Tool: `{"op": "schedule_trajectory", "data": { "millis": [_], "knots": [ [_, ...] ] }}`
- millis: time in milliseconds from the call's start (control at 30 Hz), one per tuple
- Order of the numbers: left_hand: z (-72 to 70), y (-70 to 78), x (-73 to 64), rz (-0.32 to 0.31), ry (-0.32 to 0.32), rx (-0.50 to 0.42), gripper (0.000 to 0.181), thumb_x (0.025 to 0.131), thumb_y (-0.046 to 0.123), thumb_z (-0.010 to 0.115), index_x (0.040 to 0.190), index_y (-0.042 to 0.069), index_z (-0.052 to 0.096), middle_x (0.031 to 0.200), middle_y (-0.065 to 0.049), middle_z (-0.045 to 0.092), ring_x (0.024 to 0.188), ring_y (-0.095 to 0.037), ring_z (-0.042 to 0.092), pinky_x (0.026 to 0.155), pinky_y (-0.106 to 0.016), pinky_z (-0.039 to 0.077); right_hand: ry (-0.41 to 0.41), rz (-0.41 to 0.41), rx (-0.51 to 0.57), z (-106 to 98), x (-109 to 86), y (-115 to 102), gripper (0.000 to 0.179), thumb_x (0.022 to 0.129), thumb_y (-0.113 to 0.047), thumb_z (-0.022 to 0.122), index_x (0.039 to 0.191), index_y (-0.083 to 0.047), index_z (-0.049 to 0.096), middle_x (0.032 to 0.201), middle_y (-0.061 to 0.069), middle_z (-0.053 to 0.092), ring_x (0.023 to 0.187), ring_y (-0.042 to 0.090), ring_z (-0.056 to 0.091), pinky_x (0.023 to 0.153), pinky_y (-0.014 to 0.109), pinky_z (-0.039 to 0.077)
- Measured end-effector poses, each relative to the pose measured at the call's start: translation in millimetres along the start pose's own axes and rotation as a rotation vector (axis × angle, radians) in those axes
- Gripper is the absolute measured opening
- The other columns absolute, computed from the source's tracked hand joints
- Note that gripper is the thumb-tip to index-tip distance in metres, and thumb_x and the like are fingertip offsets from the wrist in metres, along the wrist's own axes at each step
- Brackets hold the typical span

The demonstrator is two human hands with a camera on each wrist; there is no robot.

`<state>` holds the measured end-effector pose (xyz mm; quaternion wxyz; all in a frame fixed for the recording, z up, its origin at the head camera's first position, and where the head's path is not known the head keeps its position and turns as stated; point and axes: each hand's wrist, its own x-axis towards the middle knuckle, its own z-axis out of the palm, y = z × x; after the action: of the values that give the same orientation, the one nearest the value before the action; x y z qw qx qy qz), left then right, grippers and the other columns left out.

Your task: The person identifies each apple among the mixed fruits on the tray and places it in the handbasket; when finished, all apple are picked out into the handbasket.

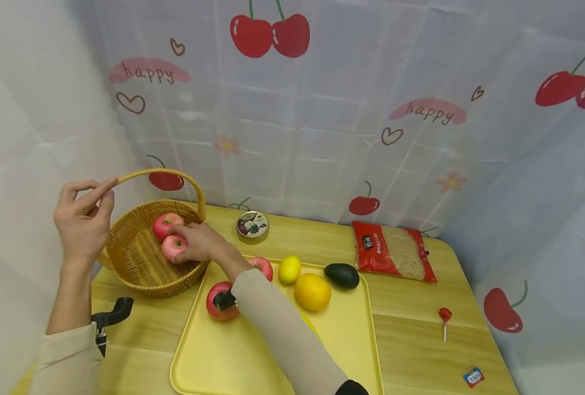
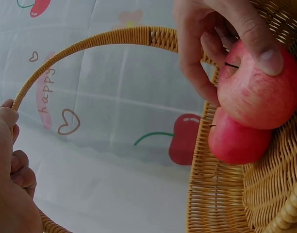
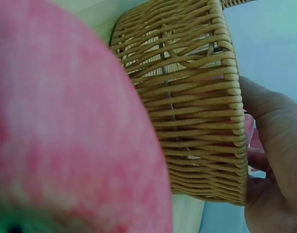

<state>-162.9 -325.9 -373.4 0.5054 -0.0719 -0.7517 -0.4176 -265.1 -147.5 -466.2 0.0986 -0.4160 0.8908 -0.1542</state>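
Note:
My left hand [image 1: 84, 222] pinches the handle [image 1: 159, 171] of a wicker basket [image 1: 124, 269] between thumb and forefinger. Inside the basket, my right hand [image 1: 196, 241] grips a pink-red apple [image 1: 174, 248], with the thumb over it in the left wrist view. A second apple [image 2: 238, 141] sits in the basket, against the held one. Two more apples lie on the yellow tray [image 1: 213, 362]: one apple [image 1: 218, 310] under my right wrist, the other apple [image 1: 261, 267] partly behind the forearm. In the right wrist view an apple [image 3: 75, 121] close to the lens covers the left side.
The tray also holds a lemon [image 1: 289, 269], an orange-yellow fruit [image 1: 312, 292], an avocado [image 1: 342, 276] and a yellow item mostly under my sleeve. Around it are a round tin [image 1: 252, 225], a red food bag [image 1: 393, 251], a lollipop [image 1: 445, 315] and a small wrapped candy [image 1: 473, 377].

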Motion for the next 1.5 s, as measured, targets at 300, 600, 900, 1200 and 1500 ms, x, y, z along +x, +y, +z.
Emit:
{"op": "schedule_trajectory", "data": {
  "millis": [300,600,900,1200,1500],
  "knots": [
    [-0.1,-2.3,-0.8,0.002,0.003,-0.008,0.021,0.094,-0.007,0.061,0.108,-0.004,0.076,0.106,0.02,0.052,0.062,0.003,0.036,0.059,-0.008,0.029,-0.006,-0.008,-0.051,4.9,1.1,-1.9,0.076,0.085,-0.056,0.075,0.15,-0.036,0.043,0.133,-0.012,0.059,0.119,0.003,0.053,0.111,0.029,0.031],
    [-0.2,-2.8,-2.2,-0.006,-0.007,-0.014,0.021,0.095,-0.006,0.061,0.108,-0.004,0.076,0.107,0.02,0.052,0.061,0.003,0.035,0.058,-0.007,0.028,-0.046,0.003,-0.13,8.6,-0.5,-5.9,0.072,0.084,-0.058,0.074,0.147,-0.037,0.046,0.137,-0.013,0.058,0.124,0.002,0.052,0.119,0.033,0.021],
    [-0.9,0.1,-1.5,-0.001,0.0,-0.009,0.02,0.095,-0.005,0.06,0.108,-0.005,0.076,0.107,0.02,0.052,0.061,0.004,0.035,0.059,-0.008,0.028,-0.009,0.015,-0.131,9.2,-0.7,-8.1,0.06,0.091,-0.055,0.067,0.146,-0.038,0.048,0.138,-0.017,0.056,0.129,0.003,0.048,0.112,0.028,0.027],
    [0.1,2.0,0.7,0.011,-0.001,-0.009,0.021,0.094,-0.006,0.06,0.108,-0.005,0.076,0.107,0.02,0.052,0.059,0.004,0.033,0.058,-0.008,0.027,0.021,0.03,-0.126,7.5,-2.3,-8.2,0.058,0.091,-0.054,0.069,0.144,-0.038,0.051,0.134,-0.018,0.059,0.131,0.007,0.045,0.113,0.027,0.029],
    [0.5,2.0,0.8,0.002,-0.004,0.003,0.021,0.095,-0.005,0.06,0.108,-0.004,0.076,0.107,0.021,0.051,0.059,0.003,0.033,0.058,-0.008,0.027,0.049,0.085,-0.109,8.2,-5.0,-9.3,0.057,0.091,-0.053,0.069,0.143,-0.04,0.051,0.131,-0.01,0.057,0.124,0.01,0.046,0.102,0.025,0.037]
  ]
}}
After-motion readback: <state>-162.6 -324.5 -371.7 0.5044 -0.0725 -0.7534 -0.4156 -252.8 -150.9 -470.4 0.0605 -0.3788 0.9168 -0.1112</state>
